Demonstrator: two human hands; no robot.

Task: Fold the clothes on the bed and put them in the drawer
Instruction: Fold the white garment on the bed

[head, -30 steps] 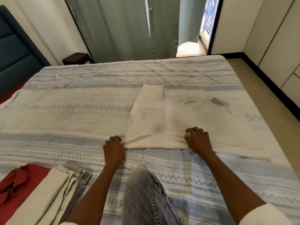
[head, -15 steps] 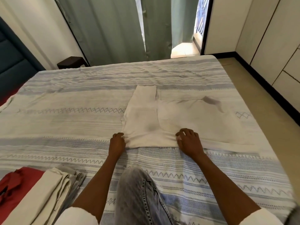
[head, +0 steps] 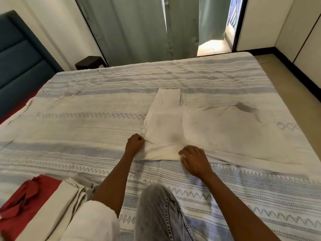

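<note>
Knee: a person's grey-denim knee (head: 156, 211) is planted on the striped bedspread (head: 86, 153), between the two forearms
Stack: behind and left of the left hand, a folded beige garment (head: 57, 206) lies beside a red one (head: 22, 202)
Left hand: the left hand (head: 134, 142) is clenched on the near left edge of the white garment (head: 165, 133), fabric bunched in its fist
Right hand: the right hand (head: 195, 160) has curled fingers pinching the near hem, which lifts slightly under them
White garment: spread flat on the bed just ahead of both hands, a narrow part reaching away, a wider part running off to the right of the right hand
Step in hand, as judged: a fold of the near edge away from the body; both corners should rise together, level and taut, so the layer lands square without dragging the bedspread
Beyond: green curtains (head: 139, 28) and a doorway; no drawer is in view
</note>
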